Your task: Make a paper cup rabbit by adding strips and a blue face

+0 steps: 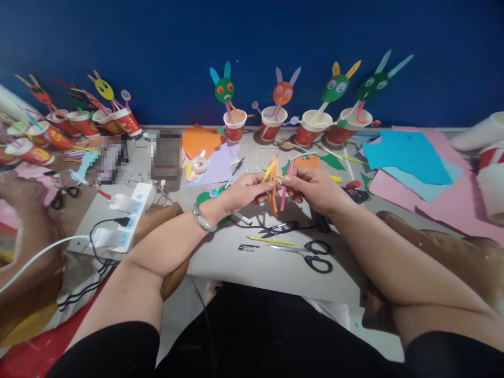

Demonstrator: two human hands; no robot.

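Above the middle of the table, my left hand (252,190) is closed on a few narrow strips (274,197), orange with one yellow, that look like paper. Beside it, my right hand (311,186) pinches a pink strip (284,195) between thumb and fingers. Both hands are close together, and the strips stand roughly upright. Below them lie black-handled scissors (317,256), a yellow strip (271,240) and a black pen cap (249,248). Green paper circles (207,196) are near my left wrist, partly hidden by it.
Several red paper cups (235,128) with paper bug figures line the blue wall. Blue paper (409,160) and pink sheets lie at right. A white power strip (136,218) with plugs and cables sits at left, near another person's arm (33,231). A tape roll (199,165) rests behind my left hand.
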